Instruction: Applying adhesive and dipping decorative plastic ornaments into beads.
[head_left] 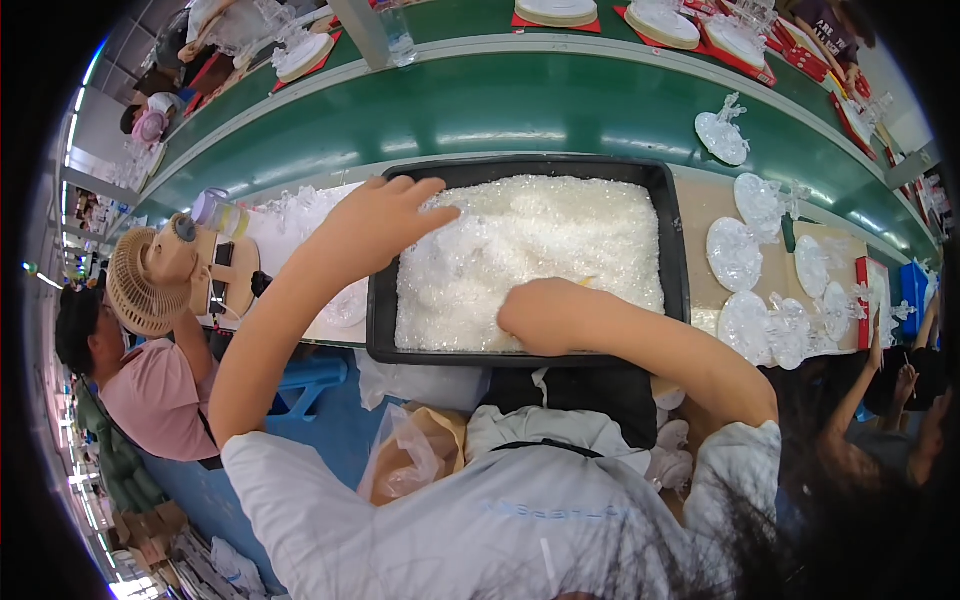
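Note:
A black rectangular tray [678, 250] in front of me is filled with white, glittering granules [570, 225]. My left hand [385, 215] hovers over the tray's left side, its fingers spread and nothing visible in them. Below those fingers, a paler, clear-looking patch shows in the granules; I cannot tell whether it is a separate thing. Low in the middle of the tray, my right hand [548, 318] is curled, with its fingertips down in the granules. Whatever it may hold is hidden. A small yellowish spot shows beside its wrist.
Clear round-based ornaments [733, 252] stand in several places on the right, one of them on the green conveyor belt [560, 120] beyond the tray. At left are a beige fan [150, 270] and a lidded jar [220, 213]. Co-workers sit on both sides.

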